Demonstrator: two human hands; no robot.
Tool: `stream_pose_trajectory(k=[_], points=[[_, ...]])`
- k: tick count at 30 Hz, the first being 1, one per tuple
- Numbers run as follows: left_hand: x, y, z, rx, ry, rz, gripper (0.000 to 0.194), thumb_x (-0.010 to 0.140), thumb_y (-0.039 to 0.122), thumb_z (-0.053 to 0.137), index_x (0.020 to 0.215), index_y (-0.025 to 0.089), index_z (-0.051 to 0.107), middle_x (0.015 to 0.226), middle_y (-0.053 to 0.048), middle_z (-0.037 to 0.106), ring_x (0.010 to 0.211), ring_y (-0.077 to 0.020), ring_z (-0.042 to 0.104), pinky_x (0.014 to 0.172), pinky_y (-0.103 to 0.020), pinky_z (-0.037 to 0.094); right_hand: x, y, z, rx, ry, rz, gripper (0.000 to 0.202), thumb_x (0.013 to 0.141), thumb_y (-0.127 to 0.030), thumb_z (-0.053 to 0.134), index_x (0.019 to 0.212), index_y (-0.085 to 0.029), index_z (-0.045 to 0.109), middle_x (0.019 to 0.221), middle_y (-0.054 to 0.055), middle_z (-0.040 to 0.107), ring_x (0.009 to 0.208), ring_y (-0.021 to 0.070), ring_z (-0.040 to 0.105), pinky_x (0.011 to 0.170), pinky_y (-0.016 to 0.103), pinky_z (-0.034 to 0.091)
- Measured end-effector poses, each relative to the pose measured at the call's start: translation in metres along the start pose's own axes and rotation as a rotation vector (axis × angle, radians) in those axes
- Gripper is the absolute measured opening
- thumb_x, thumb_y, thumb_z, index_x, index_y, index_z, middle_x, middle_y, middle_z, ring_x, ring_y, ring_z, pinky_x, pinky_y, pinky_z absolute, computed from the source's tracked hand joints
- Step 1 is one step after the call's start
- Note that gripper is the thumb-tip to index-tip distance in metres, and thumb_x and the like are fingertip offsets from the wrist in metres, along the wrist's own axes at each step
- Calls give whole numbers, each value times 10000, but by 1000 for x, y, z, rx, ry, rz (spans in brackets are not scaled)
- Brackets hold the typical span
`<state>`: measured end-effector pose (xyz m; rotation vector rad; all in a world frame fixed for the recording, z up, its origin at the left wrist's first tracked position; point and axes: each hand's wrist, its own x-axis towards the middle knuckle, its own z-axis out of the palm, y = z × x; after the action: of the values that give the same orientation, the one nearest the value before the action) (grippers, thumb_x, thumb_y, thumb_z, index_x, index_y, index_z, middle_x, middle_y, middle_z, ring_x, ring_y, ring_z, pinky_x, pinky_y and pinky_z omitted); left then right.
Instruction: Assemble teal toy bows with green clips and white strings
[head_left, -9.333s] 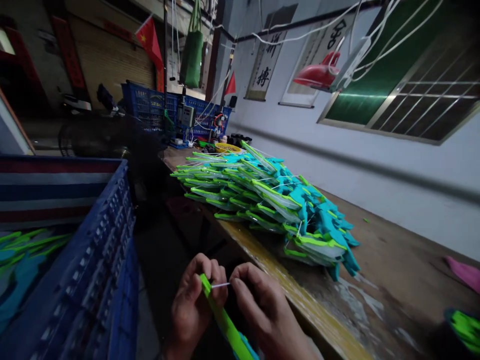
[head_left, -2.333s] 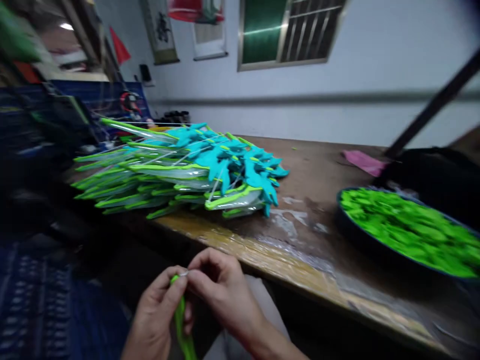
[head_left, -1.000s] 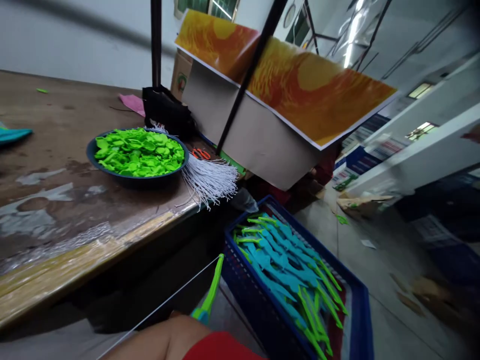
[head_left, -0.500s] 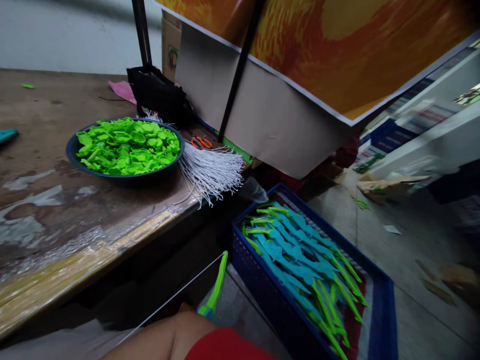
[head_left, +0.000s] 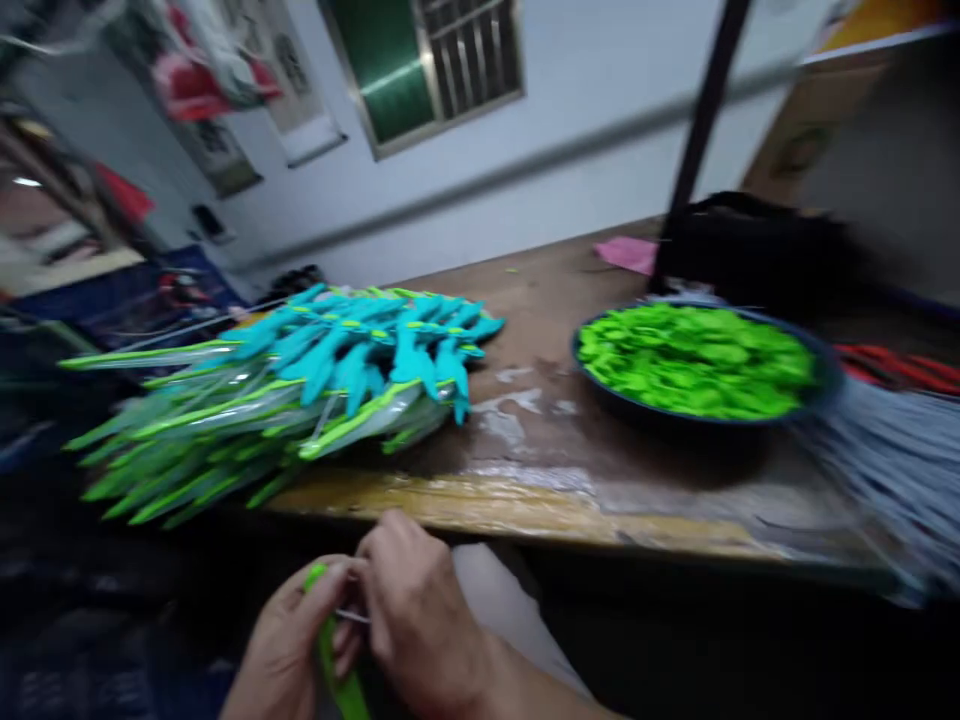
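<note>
By the left hand, the green strip is gripped near its tip, in front of the table; the white cord seems pinched by the right hand. Cord is apparently being worked at the tip; a steady hold is called for. Beyond, teal-and-green pieces are piled beside a bowl.

Left hand and right hand meet low, fingers pinched, right wrist bent.
</note>
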<state>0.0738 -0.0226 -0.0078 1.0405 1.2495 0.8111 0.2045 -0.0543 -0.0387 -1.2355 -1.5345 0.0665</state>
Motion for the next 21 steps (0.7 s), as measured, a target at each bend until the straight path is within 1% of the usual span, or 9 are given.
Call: stream_pose_trajectory(k=[2, 4, 9, 12, 14, 16, 17, 19, 21], points=[[2, -1, -3, -60, -84, 24, 443, 645, 523, 892, 757, 132, 716, 494, 44, 508, 426, -75, 428, 385, -179, 359, -2, 4, 0, 166, 6, 116, 257, 1012, -127, 386, 816, -186, 542, 780, 29, 582, 718, 160, 583, 633, 267, 421], [4, -4, -1, -114, -123, 34, 421, 690, 518, 868, 759, 133, 710, 488, 46, 496, 417, -69, 410, 388, -177, 356, -3, 7, 0, 243, -6, 165, 236, 1009, -129, 389, 823, -202, 513, 781, 15, 572, 702, 151, 583, 647, 259, 422], [7, -9, -5, -192, -136, 30, 383, 706, 473, 870, 743, 149, 670, 529, 55, 483, 428, -63, 389, 389, -175, 357, -1, 8, 6, 269, 12, 138, 226, 1006, -139, 413, 804, -217, 480, 757, -1, 553, 657, 138, 563, 615, 242, 416], [8, -9, -10, -210, -141, 32, 392, 698, 475, 876, 725, 155, 650, 526, 54, 486, 418, -66, 387, 384, -183, 363, 3, 8, 6, 335, -35, 153, 238, 1012, -147, 424, 794, -220, 485, 758, -6, 559, 657, 128, 565, 619, 226, 429], [9, -9, -12, -221, -140, 38, 372, 728, 470, 857, 744, 161, 650, 524, 55, 493, 416, -66, 392, 392, -179, 362, 6, 7, 5, 392, -76, 154, 224, 1003, -142, 442, 801, -218, 505, 763, -12, 569, 670, 119, 577, 631, 210, 445], [10, -10, -15, -228, -148, 40, 355, 766, 471, 828, 758, 160, 656, 511, 53, 493, 415, -67, 396, 399, -176, 357, 8, 6, 5, 449, -107, 141, 132, 960, -122, 504, 891, -214, 568, 819, -7, 601, 719, 117, 607, 664, 197, 470], [10, -10, -16, -230, -155, 39, 357, 775, 477, 818, 762, 156, 662, 508, 50, 493, 416, -69, 399, 402, -176, 357, 8, 6, 6, 473, -125, 126, 129, 936, -109, 531, 963, -213, 602, 860, 0, 617, 755, 121, 624, 688, 195, 484], [10, -12, -18, -235, -165, 37, 369, 759, 485, 828, 764, 151, 669, 515, 47, 495, 422, -70, 406, 404, -178, 363, 9, 6, 9, 498, -157, 92, 220, 914, -94, 555, 1073, -214, 647, 911, 18, 632, 808, 133, 644, 722, 203, 504], [11, -14, -21, -244, -167, 38, 378, 730, 487, 848, 769, 156, 669, 526, 50, 494, 424, -72, 407, 404, -181, 370, 11, 6, 11, 479, -165, 68, 202, 938, -103, 545, 1041, -207, 684, 871, 24, 631, 785, 137, 644, 702, 212, 504]])
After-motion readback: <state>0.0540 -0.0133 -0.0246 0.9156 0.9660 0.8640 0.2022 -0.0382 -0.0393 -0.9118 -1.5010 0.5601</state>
